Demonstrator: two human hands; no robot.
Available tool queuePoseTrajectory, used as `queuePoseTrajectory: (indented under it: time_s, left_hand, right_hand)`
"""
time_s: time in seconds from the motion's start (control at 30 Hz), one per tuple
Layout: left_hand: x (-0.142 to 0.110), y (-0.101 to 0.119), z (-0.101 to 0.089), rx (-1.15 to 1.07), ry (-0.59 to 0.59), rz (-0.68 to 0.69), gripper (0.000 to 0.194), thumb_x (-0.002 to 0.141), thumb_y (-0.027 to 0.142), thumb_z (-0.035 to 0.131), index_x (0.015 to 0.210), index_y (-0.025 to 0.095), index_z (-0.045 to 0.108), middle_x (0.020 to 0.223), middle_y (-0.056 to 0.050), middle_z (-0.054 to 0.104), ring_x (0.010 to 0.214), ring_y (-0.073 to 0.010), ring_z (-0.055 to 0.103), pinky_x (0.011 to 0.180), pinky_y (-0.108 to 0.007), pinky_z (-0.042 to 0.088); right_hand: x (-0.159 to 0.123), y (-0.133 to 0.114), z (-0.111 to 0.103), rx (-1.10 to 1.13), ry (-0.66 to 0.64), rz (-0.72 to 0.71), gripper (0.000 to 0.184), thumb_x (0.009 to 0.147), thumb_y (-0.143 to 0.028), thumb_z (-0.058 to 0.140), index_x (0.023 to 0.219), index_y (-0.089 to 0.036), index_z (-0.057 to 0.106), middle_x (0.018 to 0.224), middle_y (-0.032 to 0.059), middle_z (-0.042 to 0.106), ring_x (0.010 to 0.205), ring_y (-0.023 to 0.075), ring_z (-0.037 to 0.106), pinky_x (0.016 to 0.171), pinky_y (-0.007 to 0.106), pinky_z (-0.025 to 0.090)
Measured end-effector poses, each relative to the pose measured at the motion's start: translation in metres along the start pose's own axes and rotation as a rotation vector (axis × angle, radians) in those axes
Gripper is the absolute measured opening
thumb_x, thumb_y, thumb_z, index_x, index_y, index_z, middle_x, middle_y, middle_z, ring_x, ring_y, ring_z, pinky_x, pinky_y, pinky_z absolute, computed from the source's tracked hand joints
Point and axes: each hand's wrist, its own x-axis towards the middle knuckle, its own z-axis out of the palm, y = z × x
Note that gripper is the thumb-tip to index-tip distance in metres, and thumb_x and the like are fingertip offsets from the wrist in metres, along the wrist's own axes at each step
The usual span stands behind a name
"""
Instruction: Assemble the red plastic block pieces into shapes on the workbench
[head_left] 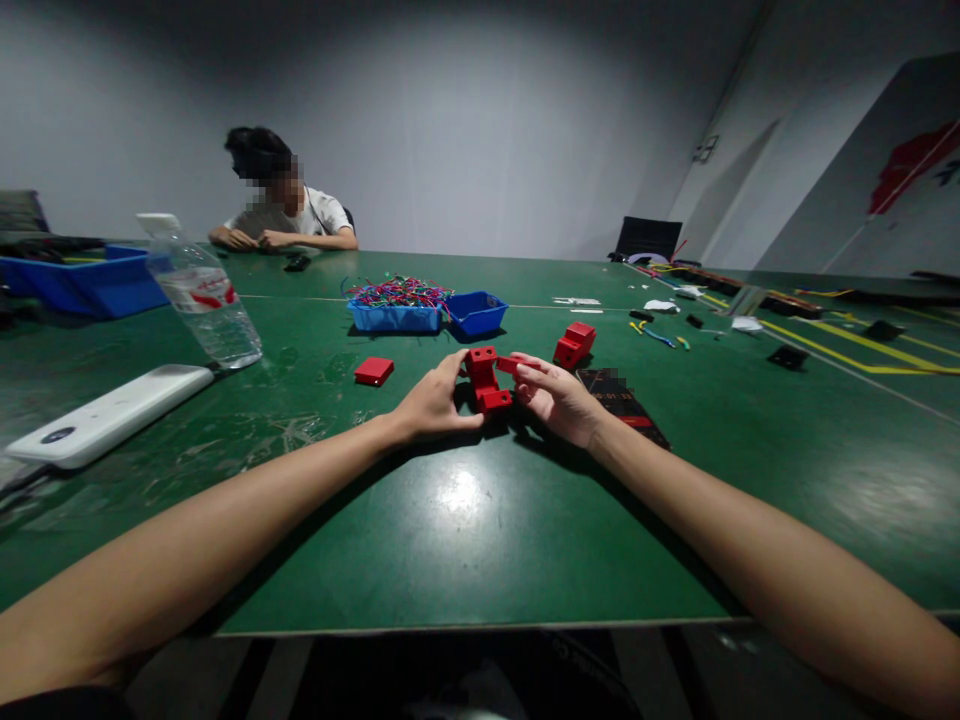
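Note:
My left hand [436, 402] grips a red block-shaped part [484, 376] with holes in its ends, thumb and fingers around its left side. A thin red piece [511, 365] is pinched between the fingertips of my right hand [559, 398], close beside the block's upper right; whether the two touch I cannot tell. To the left on the green table lies a flat red square piece [373, 371]. Another red stepped block [574, 345] stands just beyond my right hand. Beneath and behind that hand is a dark phone-like slab [624, 405] with lit digits.
Behind my hands stand a blue bin [396, 317] full of coloured wires and a smaller blue bin [478, 314]. On the left are a tilted water bottle [206, 300], a white power strip [112, 415] and a large blue bin [97, 283]. A person [289, 215] sits across the table [450, 540].

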Motion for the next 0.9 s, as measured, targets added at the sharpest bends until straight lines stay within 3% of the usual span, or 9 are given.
queuePoseTrajectory:
  time_s: [0.17, 0.4, 0.57, 0.7, 0.8, 0.9]
  left_hand:
    - [0.000, 0.002, 0.000, 0.021, -0.012, -0.033, 0.086, 0.067, 0.040, 0.074, 0.138, 0.014, 0.034, 0.136, -0.019, 0.052, 0.125, -0.0322, 0.054, 0.107, -0.049, 0.043]
    - [0.000, 0.002, 0.001, 0.031, -0.006, -0.040, 0.086, 0.067, 0.040, 0.073, 0.137, 0.009, 0.034, 0.133, -0.021, 0.053, 0.123, -0.0330, 0.054, 0.107, -0.047, 0.044]
    - [0.000, 0.001, 0.001, 0.031, -0.005, -0.023, 0.085, 0.067, 0.039, 0.073, 0.138, 0.014, 0.033, 0.133, -0.019, 0.053, 0.122, -0.0313, 0.055, 0.106, -0.048, 0.044]
    - [0.001, -0.001, 0.002, 0.018, -0.002, -0.009, 0.086, 0.067, 0.040, 0.074, 0.139, 0.015, 0.033, 0.133, -0.018, 0.053, 0.122, -0.0308, 0.056, 0.104, -0.047, 0.047]
    - [0.001, -0.001, 0.002, 0.014, 0.002, -0.001, 0.086, 0.068, 0.040, 0.073, 0.139, 0.015, 0.032, 0.134, -0.019, 0.052, 0.124, -0.0316, 0.055, 0.105, -0.048, 0.046]
    - [0.001, -0.002, 0.002, 0.020, -0.003, -0.015, 0.087, 0.067, 0.040, 0.073, 0.139, 0.015, 0.032, 0.134, -0.019, 0.052, 0.124, -0.0328, 0.054, 0.106, -0.049, 0.045]
  right_hand:
    - [-0.003, 0.003, 0.002, -0.072, -0.051, -0.008, 0.059, 0.053, -0.011, 0.087, 0.102, -0.022, 0.056, 0.096, -0.0002, 0.072, 0.084, 0.0131, 0.068, 0.078, 0.025, 0.055]
    - [-0.002, 0.006, -0.001, -0.247, 0.005, -0.060, 0.052, 0.049, -0.020, 0.091, 0.092, -0.021, 0.062, 0.084, -0.0036, 0.069, 0.073, 0.0111, 0.063, 0.072, 0.025, 0.050]
    - [0.001, 0.009, -0.001, -0.364, 0.019, -0.134, 0.042, 0.059, -0.041, 0.085, 0.090, -0.018, 0.067, 0.082, -0.0010, 0.068, 0.070, 0.0110, 0.059, 0.067, 0.026, 0.045]
    - [0.007, 0.011, -0.005, -0.363, 0.113, -0.189, 0.053, 0.065, -0.052, 0.079, 0.106, -0.021, 0.065, 0.088, 0.0002, 0.069, 0.074, 0.0133, 0.060, 0.062, 0.026, 0.043]
    - [0.008, 0.012, -0.006, -0.323, 0.106, -0.236, 0.059, 0.064, -0.051, 0.080, 0.115, -0.026, 0.062, 0.088, -0.0010, 0.068, 0.079, 0.0146, 0.062, 0.070, 0.027, 0.048]
    - [0.005, 0.011, -0.003, -0.313, 0.048, -0.267, 0.055, 0.064, -0.046, 0.082, 0.111, -0.026, 0.063, 0.093, -0.0001, 0.069, 0.085, 0.0160, 0.063, 0.082, 0.030, 0.050]
